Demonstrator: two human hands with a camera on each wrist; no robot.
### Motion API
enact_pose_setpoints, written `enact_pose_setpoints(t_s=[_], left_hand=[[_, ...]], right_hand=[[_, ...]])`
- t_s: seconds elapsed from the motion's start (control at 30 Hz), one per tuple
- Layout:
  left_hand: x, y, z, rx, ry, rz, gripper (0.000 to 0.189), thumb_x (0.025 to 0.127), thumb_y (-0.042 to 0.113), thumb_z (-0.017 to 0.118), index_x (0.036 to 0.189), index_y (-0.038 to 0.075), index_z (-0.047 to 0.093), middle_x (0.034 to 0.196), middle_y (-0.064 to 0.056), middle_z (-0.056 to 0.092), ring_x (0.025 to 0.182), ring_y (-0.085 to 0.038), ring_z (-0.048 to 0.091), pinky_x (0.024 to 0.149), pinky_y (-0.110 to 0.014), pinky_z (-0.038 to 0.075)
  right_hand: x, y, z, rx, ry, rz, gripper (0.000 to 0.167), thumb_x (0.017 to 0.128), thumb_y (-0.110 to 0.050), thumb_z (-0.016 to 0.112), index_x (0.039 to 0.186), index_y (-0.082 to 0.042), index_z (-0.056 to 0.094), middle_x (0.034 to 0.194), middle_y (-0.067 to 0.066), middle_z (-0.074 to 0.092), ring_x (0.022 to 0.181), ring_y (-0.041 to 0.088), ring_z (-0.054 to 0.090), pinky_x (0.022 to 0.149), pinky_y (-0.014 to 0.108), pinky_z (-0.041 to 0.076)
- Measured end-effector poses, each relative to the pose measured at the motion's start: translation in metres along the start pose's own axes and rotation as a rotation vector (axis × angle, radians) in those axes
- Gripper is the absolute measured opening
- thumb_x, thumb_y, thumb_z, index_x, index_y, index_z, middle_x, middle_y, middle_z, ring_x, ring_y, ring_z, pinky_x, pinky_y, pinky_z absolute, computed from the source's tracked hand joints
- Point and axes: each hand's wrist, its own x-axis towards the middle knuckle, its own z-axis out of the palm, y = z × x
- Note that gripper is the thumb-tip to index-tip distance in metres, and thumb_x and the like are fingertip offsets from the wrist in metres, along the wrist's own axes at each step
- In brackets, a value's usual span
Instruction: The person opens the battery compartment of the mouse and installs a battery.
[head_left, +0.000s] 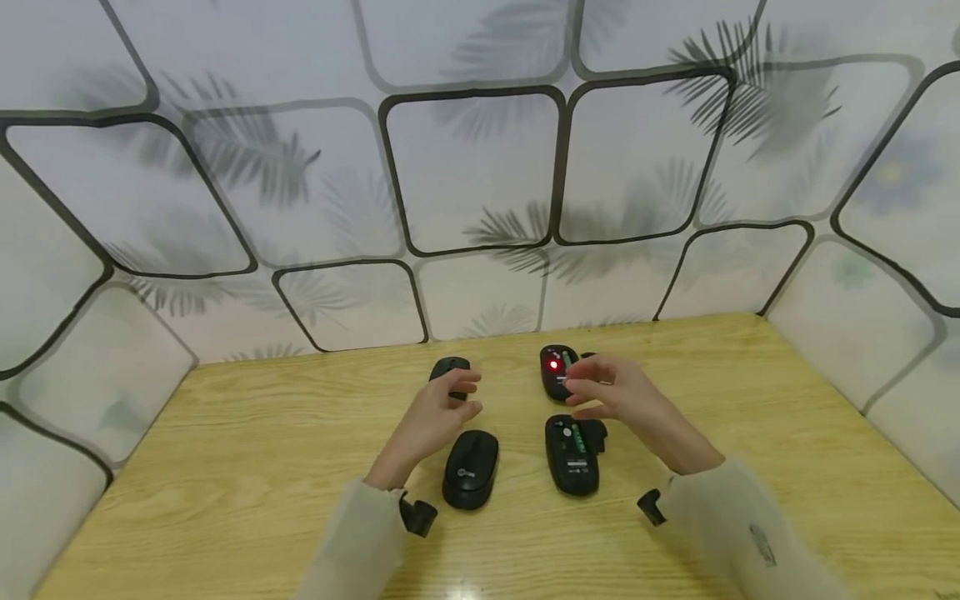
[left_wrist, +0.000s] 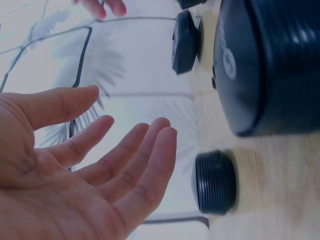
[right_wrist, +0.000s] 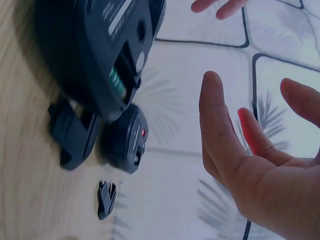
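- Holding the left hand (head_left: 431, 421) and right hand (head_left: 618, 396) empty above the desk (head_left: 300, 450), with fingers relaxed and gently bent.
- Hiding part of the far left computer mouse (head_left: 448, 365) behind the left hand in the head view.
- Showing the near left computer mouse (head_left: 471, 471) whole, right side up, with a logo too small to read.
- Lying underside-up on the right: the far right computer mouse (head_left: 551, 383), glowing red and partly hidden by fingertips, and the near right computer mouse (head_left: 572, 467), exposing a green battery (head_left: 578, 437).
- Resting just beside the latter: a battery cover (head_left: 596, 433).
- Revealing a smaller-looking far cover (right_wrist: 106, 200) clearly only from the right wrist.
- Cropping both near mice in the wrist views.
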Motion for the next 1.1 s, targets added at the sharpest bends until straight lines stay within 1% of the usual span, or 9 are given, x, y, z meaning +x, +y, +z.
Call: enact_pose_setpoints(t_s=[0.13,0.23,0.33,0.47,0.53,0.63,0.83,1.0,1.1], left_hand=[[-0.007,-0.004,-0.004,-0.010,0.024,-0.014,0.036,0.099,0.003,0.062,0.135,0.000,0.059,0.128,-0.021,0.061,0.107,-0.037,0.064,0.083,-0.045,0.059],[-0.012,-0.005,-0.007,-0.012,0.036,-0.019,0.036,0.098,0.002,0.063,0.134,-0.002,0.059,0.126,-0.019,0.062,0.105,-0.036,0.064,0.077,-0.042,0.060],[-0.018,-0.007,-0.009,-0.019,0.046,-0.018,0.036,0.098,0.001,0.064,0.133,-0.002,0.059,0.126,-0.019,0.062,0.104,-0.035,0.065,0.074,-0.039,0.060],[-0.023,-0.011,-0.011,-0.043,0.036,0.006,0.036,0.097,0.000,0.064,0.133,-0.004,0.059,0.127,-0.021,0.062,0.105,-0.036,0.065,0.075,-0.040,0.061],[-0.025,-0.014,-0.011,-0.050,0.032,0.002,0.036,0.097,0.000,0.064,0.133,-0.004,0.059,0.127,-0.021,0.062,0.104,-0.035,0.065,0.075,-0.040,0.061],[-0.028,-0.017,-0.012,-0.061,0.037,-0.029,0.037,0.097,-0.001,0.065,0.133,-0.003,0.060,0.127,-0.020,0.063,0.100,-0.031,0.066,0.073,-0.039,0.060],[-0.034,-0.020,-0.014,-0.166,0.003,-0.127,0.037,0.098,-0.002,0.061,0.135,-0.003,0.058,0.131,-0.023,0.059,0.094,-0.028,0.066,0.066,-0.041,0.061],[-0.038,-0.025,-0.016,-0.180,-0.017,-0.173,0.038,0.099,0.001,0.061,0.136,-0.003,0.057,0.133,-0.023,0.057,0.098,-0.028,0.065,0.067,-0.040,0.062],[-0.039,-0.027,-0.016,-0.181,-0.026,-0.181,0.038,0.099,0.002,0.062,0.137,-0.003,0.056,0.134,-0.023,0.057,0.102,-0.029,0.065,0.068,-0.041,0.063]], right_hand=[[-0.007,-0.002,0.011,0.011,-0.053,-0.023,0.036,0.103,-0.011,0.060,0.128,0.013,0.052,0.122,0.026,0.057,0.097,0.026,0.066,0.086,0.041,0.061],[-0.010,-0.002,0.019,0.027,-0.089,-0.035,0.037,0.103,-0.011,0.060,0.129,0.014,0.051,0.124,0.027,0.057,0.096,0.026,0.067,0.085,0.041,0.062],[-0.012,-0.001,0.027,0.026,-0.100,-0.040,0.039,0.103,-0.010,0.059,0.130,0.015,0.049,0.126,0.028,0.056,0.096,0.028,0.067,0.083,0.040,0.062],[-0.012,0.000,0.038,0.019,-0.087,-0.032,0.040,0.103,-0.009,0.059,0.131,0.018,0.047,0.124,0.029,0.057,0.094,0.029,0.068,0.081,0.043,0.063],[-0.012,0.000,0.043,0.030,-0.096,-0.023,0.042,0.103,-0.009,0.059,0.132,0.018,0.045,0.124,0.029,0.057,0.094,0.029,0.068,0.081,0.043,0.063],[-0.013,0.001,0.050,0.056,-0.125,-0.003,0.044,0.103,-0.010,0.059,0.133,0.018,0.044,0.121,0.028,0.057,0.093,0.027,0.068,0.080,0.044,0.063],[-0.014,0.004,0.061,0.086,-0.174,0.040,0.048,0.103,-0.012,0.059,0.136,0.018,0.040,0.116,0.021,0.058,0.092,0.023,0.067,0.077,0.043,0.064],[-0.014,0.006,0.067,0.099,-0.195,0.063,0.052,0.103,-0.013,0.059,0.138,0.018,0.038,0.116,0.021,0.056,0.093,0.026,0.067,0.076,0.043,0.064],[-0.016,0.008,0.068,0.097,-0.188,0.071,0.054,0.102,-0.014,0.060,0.139,0.017,0.037,0.117,0.022,0.056,0.095,0.027,0.068,0.075,0.044,0.064]])
